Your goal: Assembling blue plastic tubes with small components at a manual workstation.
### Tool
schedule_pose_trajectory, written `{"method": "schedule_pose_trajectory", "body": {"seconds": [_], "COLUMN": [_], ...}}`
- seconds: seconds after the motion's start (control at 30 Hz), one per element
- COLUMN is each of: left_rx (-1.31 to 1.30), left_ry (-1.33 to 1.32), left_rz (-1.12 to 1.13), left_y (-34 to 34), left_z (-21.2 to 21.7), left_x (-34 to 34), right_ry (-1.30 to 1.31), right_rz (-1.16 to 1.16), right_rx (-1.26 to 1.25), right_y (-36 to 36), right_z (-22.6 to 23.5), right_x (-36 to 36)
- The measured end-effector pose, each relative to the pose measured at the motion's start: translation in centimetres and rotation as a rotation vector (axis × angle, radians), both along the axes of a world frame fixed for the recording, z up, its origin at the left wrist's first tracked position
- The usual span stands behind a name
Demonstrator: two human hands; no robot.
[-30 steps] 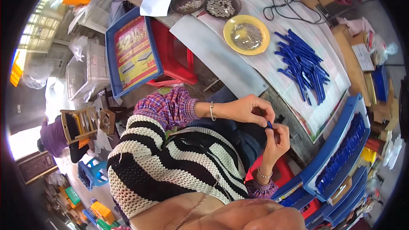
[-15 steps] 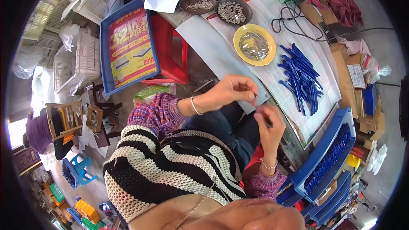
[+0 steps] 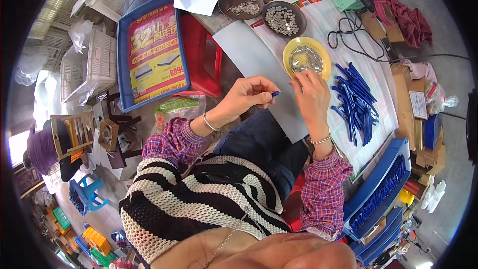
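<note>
Pinched between the thumb and fingertips of my left hand (image 3: pixel 249 94) is a slim blue piece (image 3: pixel 275 93); only its short end shows. My right hand (image 3: pixel 312 102) reaches over the near rim of a yellow bowl (image 3: pixel 327 65), its thumb and fingers apart. Thin silvery metal pins (image 3: pixel 304 59) lie in that bowl, partly hidden by the fingertips. To the right of my right hand, a loose pile of slender blue pieces (image 3: pixel 356 104) rests on the white sheet (image 3: pixel 343 35) covering the table.
Beyond the bowl stand a dark dish of small round metal parts (image 3: pixel 284 21) and another dish of small pale parts (image 3: pixel 241 5). A black cable (image 3: pixel 343 32) loops across the sheet. Blue trays (image 3: pixel 383 184) sit at right; a blue bin (image 3: pixel 184 65) and red stool (image 3: pixel 206 65) at left.
My hands were close together over my lap; now they are apart. My right hand has moved up and away to the yellow bowl. My left hand has shifted slightly left, keeping its pinch.
</note>
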State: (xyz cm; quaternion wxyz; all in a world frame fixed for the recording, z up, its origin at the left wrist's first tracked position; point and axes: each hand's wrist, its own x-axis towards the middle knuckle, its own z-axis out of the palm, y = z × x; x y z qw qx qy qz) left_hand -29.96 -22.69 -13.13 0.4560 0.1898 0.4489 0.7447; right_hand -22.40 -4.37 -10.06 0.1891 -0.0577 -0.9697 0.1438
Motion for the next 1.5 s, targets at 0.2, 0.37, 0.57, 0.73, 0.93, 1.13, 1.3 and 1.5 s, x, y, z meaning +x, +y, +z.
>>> {"method": "schedule_pose_trajectory", "body": {"seconds": [0.2, 0.37, 0.57, 0.73, 0.93, 1.13, 1.3, 1.5], "left_rx": [-0.050, -0.140, -0.261, -0.313, -0.375, -0.444, -0.410, -0.379], "left_ry": [0.123, 0.427, 1.131, 1.250, 1.390, 1.437, 1.374, 1.368], "left_rz": [0.034, 0.144, 0.367, 0.430, 0.326, 0.288, 0.266, 0.286], "left_y": [-0.2, 0.5, 6.4, 11.1, 13.3, 12.9, 11.2, 10.2], "left_z": [0.1, 1.8, 1.5, 0.5, -0.7, -0.3, 0.0, 0.0], "left_x": [-1.3, -5.4, -16.4, -21.3, -21.1, -20.3, -19.5, -18.8], "right_ry": [0.020, 0.080, 0.030, 0.059, 0.044, 0.054, 0.054, 0.071], "right_rz": [0.009, -0.038, -0.056, -0.065, -0.077, -0.111, -0.132, -0.095], "right_rx": [0.047, 0.111, 0.126, 0.119, 0.102, 0.104, 0.094, -0.067], "right_y": [1.0, 3.2, 3.5, 4.1, 4.3, 6.1, 6.1, 4.0], "right_z": [-0.3, -0.1, -0.2, -0.3, 0.1, -0.3, -0.3, 0.7], "right_x": [0.6, 1.4, 1.6, 2.0, 2.0, 2.5, 2.6, 2.1]}}
